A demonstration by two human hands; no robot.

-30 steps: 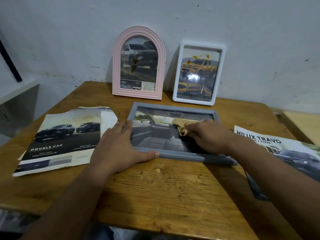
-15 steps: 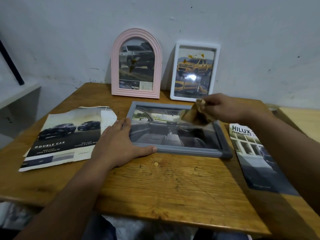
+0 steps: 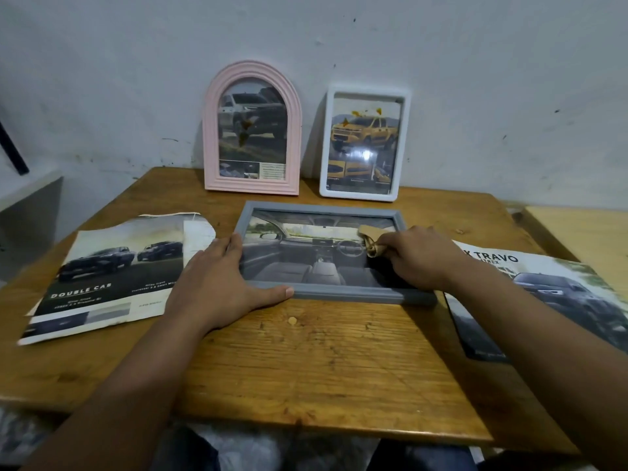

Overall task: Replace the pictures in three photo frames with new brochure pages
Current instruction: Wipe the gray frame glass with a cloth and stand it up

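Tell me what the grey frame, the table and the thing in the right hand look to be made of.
Grey frame: likely plastic or painted wood, matte moulded edge; its glossy front shows reflections.
Table: varnished wood, with visible grain and a knot.
Tan wad pinched in the right hand: soft and crumpled, probably cloth or tissue; which, I cannot tell.

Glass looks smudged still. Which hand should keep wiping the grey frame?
Right. The right hand already pinches the tan cloth on the grey frame; the left hand lies flat, steadying its left edge.
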